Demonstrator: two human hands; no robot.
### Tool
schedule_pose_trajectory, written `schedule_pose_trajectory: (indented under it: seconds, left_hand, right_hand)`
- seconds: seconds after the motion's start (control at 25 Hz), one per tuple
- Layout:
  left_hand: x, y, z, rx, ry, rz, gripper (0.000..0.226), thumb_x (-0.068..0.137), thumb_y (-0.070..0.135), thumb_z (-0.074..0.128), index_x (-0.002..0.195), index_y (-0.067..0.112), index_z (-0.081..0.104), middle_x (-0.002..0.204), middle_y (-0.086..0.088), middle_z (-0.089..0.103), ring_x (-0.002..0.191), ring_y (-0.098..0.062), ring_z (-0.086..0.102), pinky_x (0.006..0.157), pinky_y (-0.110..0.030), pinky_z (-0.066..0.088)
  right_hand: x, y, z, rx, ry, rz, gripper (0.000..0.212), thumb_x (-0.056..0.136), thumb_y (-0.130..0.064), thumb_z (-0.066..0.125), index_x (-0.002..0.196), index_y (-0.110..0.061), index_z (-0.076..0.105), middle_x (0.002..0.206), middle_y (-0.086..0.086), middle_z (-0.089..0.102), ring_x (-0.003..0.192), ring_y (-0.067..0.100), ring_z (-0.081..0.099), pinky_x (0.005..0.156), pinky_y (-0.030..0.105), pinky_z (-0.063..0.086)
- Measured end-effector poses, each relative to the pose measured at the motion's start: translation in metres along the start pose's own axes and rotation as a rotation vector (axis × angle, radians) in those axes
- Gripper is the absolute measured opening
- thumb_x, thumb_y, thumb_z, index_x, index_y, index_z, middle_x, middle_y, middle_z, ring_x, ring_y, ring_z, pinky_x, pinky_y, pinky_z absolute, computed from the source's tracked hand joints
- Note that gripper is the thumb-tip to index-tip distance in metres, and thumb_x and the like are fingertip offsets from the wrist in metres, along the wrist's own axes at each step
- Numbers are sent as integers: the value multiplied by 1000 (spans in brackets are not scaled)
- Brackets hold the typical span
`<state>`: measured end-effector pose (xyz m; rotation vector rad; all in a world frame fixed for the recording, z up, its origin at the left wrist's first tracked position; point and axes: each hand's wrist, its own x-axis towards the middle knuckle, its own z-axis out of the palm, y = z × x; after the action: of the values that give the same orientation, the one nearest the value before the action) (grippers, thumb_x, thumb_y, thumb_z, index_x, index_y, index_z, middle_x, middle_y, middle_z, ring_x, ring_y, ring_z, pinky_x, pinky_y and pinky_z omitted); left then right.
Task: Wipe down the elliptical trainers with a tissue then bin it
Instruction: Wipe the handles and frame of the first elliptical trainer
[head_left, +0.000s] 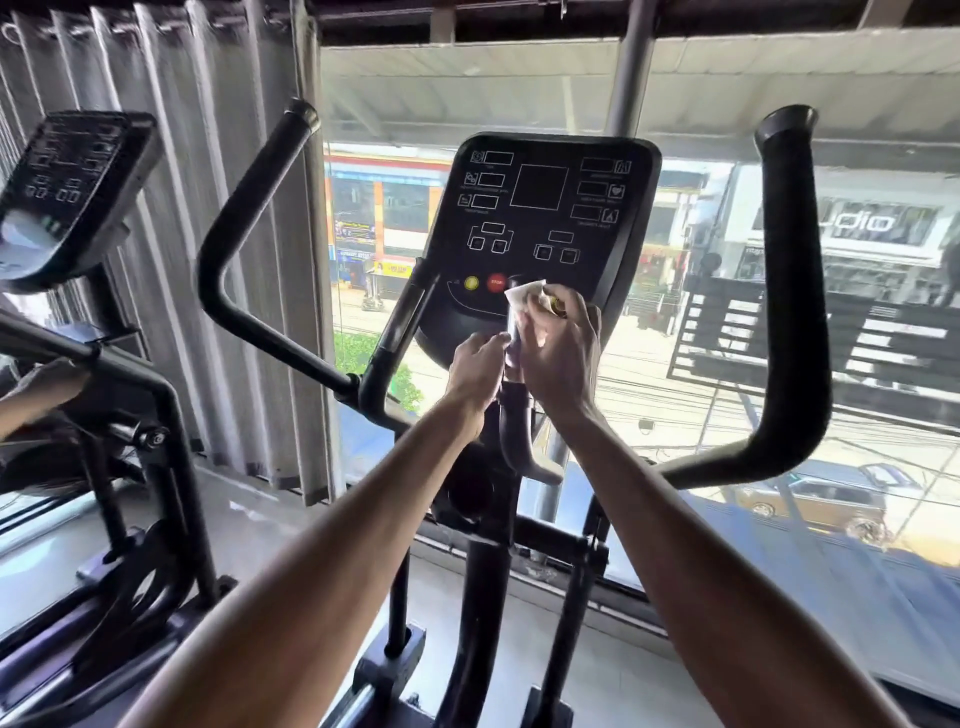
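A black elliptical trainer stands in front of me, its console (540, 218) facing me with yellow and red buttons low on the panel. My right hand (558, 353) holds a white tissue (527, 299) pressed on the console's lower edge, beside the red button. My left hand (475, 371) is closed around a slim upright object just under the console; I cannot tell what it is. Curved black handlebars rise on the left (244, 228) and right (795, 291).
A second elliptical trainer (67, 197) stands close on the left, with someone's arm (36, 395) reaching onto it. Grey curtains (218, 260) hang behind. A large window (779, 415) directly ahead looks onto a street. A steel pillar (628, 78) stands behind the console.
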<state>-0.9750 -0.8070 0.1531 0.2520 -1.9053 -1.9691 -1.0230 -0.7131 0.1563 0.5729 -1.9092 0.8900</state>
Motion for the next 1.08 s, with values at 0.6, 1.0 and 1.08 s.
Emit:
schedule_pose_trajectory:
  seconds: [0.6,1.0,1.08]
  left_hand:
    - [14,-24,-1,-172,-227,-111,29,108,22,43,89,14,64,69,3,67,53,-5,62,49,-16,48]
    - [11,-31,-2,-211,-224,-82,25,99,24,49,89,13,70,77,2,67,80,-17,60,82,-38,48]
    - [9,-29,-4,-234,-244,-98,29,105,22,46,84,19,66,72,4,65,69,-14,61,76,-35,52]
  right_hand:
    - [21,1,19,112,211,176,16,91,-17,70,102,-9,80,96,2,75,85,18,70,78,2,36]
    - [34,-8,21,-358,-121,-411,7,90,-5,70,90,-2,76,107,2,62,105,22,53,75,33,59]
    - [23,1,10,-251,-57,-330,13,93,-13,68,102,-9,77,111,0,64,102,19,58,81,26,55]
